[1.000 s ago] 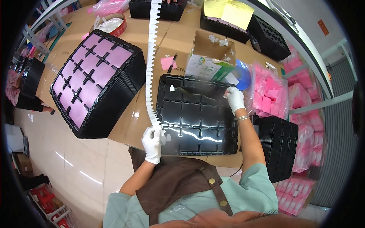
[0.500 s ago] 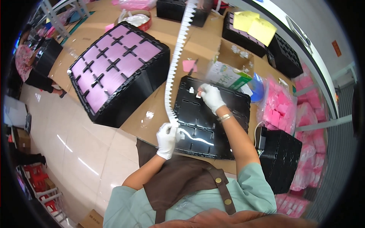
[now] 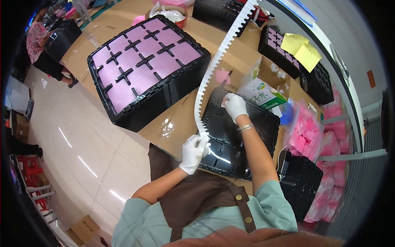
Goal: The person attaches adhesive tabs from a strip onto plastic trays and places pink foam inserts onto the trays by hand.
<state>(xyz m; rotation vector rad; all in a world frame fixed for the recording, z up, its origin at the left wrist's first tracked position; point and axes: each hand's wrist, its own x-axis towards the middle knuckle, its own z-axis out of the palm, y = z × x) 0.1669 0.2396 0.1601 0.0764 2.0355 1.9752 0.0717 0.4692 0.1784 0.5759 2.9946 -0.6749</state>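
My white-gloved left hand [image 3: 194,154] pinches the lower end of a long white strip [image 3: 225,43] with toothed tabs along one edge. From there the strip curves up and away over the table. A black plastic tray [image 3: 222,124] with moulded slots lies under both hands, bottom edge towards me. My right hand [image 3: 236,108], also gloved, is at the tray's far end with its fingers bent down and drawn together; pinkish fingertips show. Whatever they might hold is hidden. A short white piece [image 3: 207,150] sticks out beside my left fingers.
A large black crate [image 3: 164,103] with pink panels stands left of the tray. Behind the right hand are an open carton [image 3: 263,88] and a blue bowl [image 3: 289,113]. A bag of pink foam pieces [image 3: 304,131] lies to the right. Another person [image 3: 39,41] stands far left.
The whole view has shifted, moving the scene right. My right hand has moved slightly towards the tray's far edge, and two small white pieces near it no longer show. The left hand keeps its pinch.
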